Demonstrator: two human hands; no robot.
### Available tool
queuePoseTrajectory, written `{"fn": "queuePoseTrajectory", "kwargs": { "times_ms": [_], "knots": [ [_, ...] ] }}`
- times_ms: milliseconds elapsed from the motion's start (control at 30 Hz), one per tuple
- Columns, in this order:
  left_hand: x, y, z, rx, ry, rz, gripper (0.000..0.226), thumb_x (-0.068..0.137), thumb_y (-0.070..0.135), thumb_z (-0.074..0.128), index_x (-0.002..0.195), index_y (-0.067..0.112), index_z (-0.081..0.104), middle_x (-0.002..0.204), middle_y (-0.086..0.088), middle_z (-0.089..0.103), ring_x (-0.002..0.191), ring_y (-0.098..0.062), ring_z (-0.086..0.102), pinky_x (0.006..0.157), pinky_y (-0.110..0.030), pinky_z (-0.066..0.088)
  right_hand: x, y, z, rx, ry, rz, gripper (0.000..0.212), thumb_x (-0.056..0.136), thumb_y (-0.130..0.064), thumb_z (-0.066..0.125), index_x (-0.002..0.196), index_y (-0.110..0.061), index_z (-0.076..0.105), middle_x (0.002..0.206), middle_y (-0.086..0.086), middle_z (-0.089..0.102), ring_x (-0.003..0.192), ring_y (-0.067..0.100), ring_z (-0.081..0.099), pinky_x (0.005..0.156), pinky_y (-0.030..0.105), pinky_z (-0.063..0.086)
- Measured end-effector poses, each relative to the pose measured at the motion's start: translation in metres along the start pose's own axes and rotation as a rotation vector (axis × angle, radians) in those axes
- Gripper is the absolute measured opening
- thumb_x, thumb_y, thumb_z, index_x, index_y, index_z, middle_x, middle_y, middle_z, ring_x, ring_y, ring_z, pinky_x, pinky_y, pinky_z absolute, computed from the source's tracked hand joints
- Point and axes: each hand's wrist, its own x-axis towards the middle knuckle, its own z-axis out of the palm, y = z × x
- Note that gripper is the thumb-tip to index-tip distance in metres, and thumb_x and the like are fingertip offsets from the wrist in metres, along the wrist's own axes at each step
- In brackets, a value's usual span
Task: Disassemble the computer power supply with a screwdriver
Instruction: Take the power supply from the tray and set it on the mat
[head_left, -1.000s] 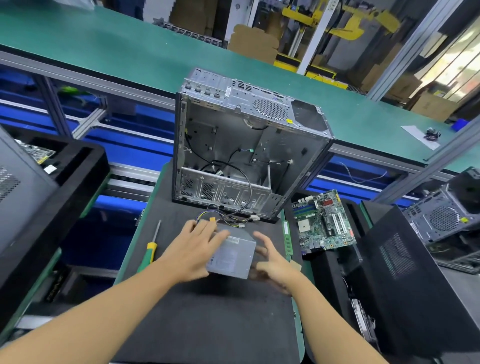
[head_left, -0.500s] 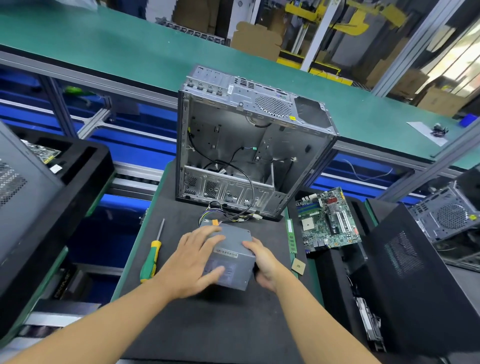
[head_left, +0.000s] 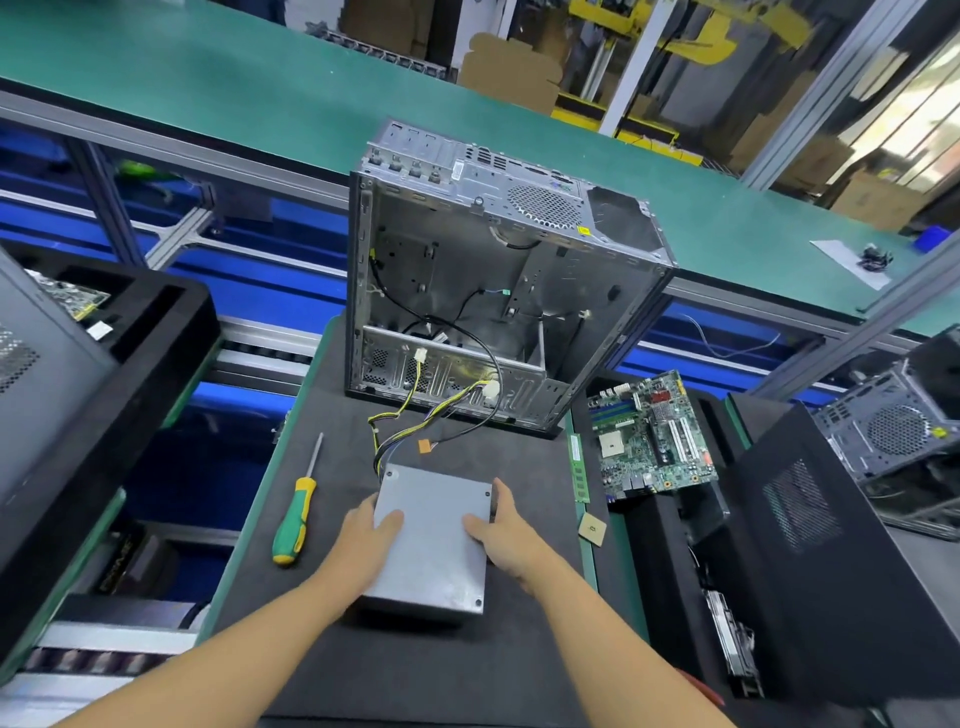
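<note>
Left hand: my left hand gripped the supply's left edge, thumb over the top plate, fingers down the side out of view.
Right hand: my right hand gripped the opposite edge the same way, thumb on top, so the box sat clamped between both palms.
Supply: the supply lay flat on the mat between my hands, plain cover plate facing up, out of the case and free of it.
Cover screws: I saw screw heads at the plate's corners, the nearest ones just off my right wrist; by my reading all were in place, so the cover was not yet opened.
Cables: the wire bundle ran from the far edge, away from my hands, toward the case; whether any plug was still connected I could not tell.
Screwdriver: the screwdriver lay on the mat just left of my left hand, in neither hand.
Case: the case stood open beyond my fingertips, its supply bay vacant.
Board: the board sat beyond and right of my right hand, already out.
Progress: I judged extraction done; unscrewing and lifting the cover remained, so the disassembly proper had hardly begun.
</note>
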Motion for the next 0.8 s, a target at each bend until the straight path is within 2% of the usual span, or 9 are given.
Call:
{"fn": "queuePoseTrajectory", "kwargs": {
  "times_ms": [100,233,300,400,467,533,667,733,800],
  "knots": [
    [-0.001,0.003,0.002,0.056,-0.003,0.007,0.045,0.104,0.029,0.045,0.147,0.016,0.040,0.137,-0.007,0.042,0.109,-0.017,0.052,0.090,-0.031,0.042,0.003,0.000,0.003,0.073,-0.031,0.048,0.055,0.099,-0.023,0.047,0.148,-0.025,0.021,0.127,-0.010,0.056,0.110,0.013,0.060,0.097,0.037,0.050],
    [-0.002,0.014,-0.005,0.168,-0.116,0.022,0.042,0.105,0.034,0.039,0.145,0.018,0.038,0.140,-0.006,0.041,0.116,-0.019,0.051,0.095,-0.032,0.042,0.004,-0.010,0.001,-0.004,0.014,0.028,0.074,0.101,-0.023,0.045,0.155,-0.030,-0.005,0.138,-0.006,0.046,0.115,0.021,0.057,0.102,0.042,0.047],
    [0.002,0.016,-0.017,0.544,-0.146,0.124,0.039,0.104,0.040,0.032,0.138,0.024,0.045,0.139,-0.004,0.045,0.125,-0.025,0.047,0.105,-0.042,0.039,0.005,-0.009,0.000,-0.070,0.036,0.016,0.078,0.101,-0.024,0.045,0.154,-0.033,-0.012,0.128,-0.004,0.048,0.106,0.022,0.059,0.098,0.041,0.049],
    [0.011,0.007,-0.053,1.049,0.269,0.218,0.047,0.100,0.055,0.038,0.124,0.019,0.054,0.125,-0.005,0.052,0.114,-0.025,0.050,0.090,-0.039,0.043,0.005,-0.011,0.002,-0.211,0.063,-0.017,0.078,0.100,-0.022,0.042,0.153,-0.037,-0.014,0.147,0.006,0.038,0.108,0.023,0.058,0.079,0.031,0.051],
    [0.012,0.000,-0.072,1.143,0.391,0.086,0.059,0.092,0.065,0.048,0.119,0.013,0.049,0.117,-0.005,0.050,0.106,-0.022,0.054,0.081,-0.033,0.047,0.007,-0.015,0.005,-0.328,0.105,-0.061,0.078,0.101,-0.020,0.042,0.153,-0.037,-0.013,0.162,0.006,0.009,0.136,0.030,0.036,0.092,0.033,0.043],
    [0.014,-0.010,-0.078,1.075,0.275,-0.091,0.063,0.091,0.063,0.054,0.123,0.011,0.039,0.122,-0.006,0.047,0.110,-0.023,0.057,0.082,-0.033,0.048,0.010,-0.016,0.004,-0.431,0.134,-0.074,0.079,0.100,-0.022,0.046,0.154,-0.037,-0.009,0.163,0.007,-0.003,0.147,0.034,0.012,0.113,0.043,0.025],
    [0.021,-0.020,-0.075,1.005,0.192,-0.079,0.038,0.100,0.035,0.053,0.121,0.008,0.036,0.127,-0.010,0.050,0.109,-0.028,0.061,0.084,-0.036,0.048,0.012,-0.012,-0.007,-0.425,0.199,-0.031,0.090,0.094,-0.035,0.061,0.156,-0.032,-0.003,0.163,0.009,-0.002,0.148,0.036,0.007,0.116,0.049,0.019],
    [0.025,-0.012,-0.082,0.632,0.165,-0.177,0.025,0.100,0.022,0.049,0.115,0.003,0.043,0.113,-0.016,0.057,0.091,-0.031,0.059,0.072,-0.036,0.047,0.011,-0.010,-0.007,-0.411,0.237,-0.018,0.092,0.091,-0.039,0.064,0.156,-0.030,-0.001,0.163,0.009,0.001,0.147,0.037,0.011,0.115,0.050,0.023],
    [0.026,-0.004,-0.090,0.064,0.085,-0.293,0.023,0.100,0.014,0.047,0.117,-0.002,0.048,0.102,-0.021,0.058,0.078,-0.031,0.059,0.063,-0.037,0.051,0.010,-0.008,-0.005,-0.410,0.269,-0.021,0.091,0.091,-0.040,0.065,0.156,-0.029,0.002,0.162,0.008,0.004,0.146,0.036,0.013,0.114,0.050,0.025]
  ]
}}
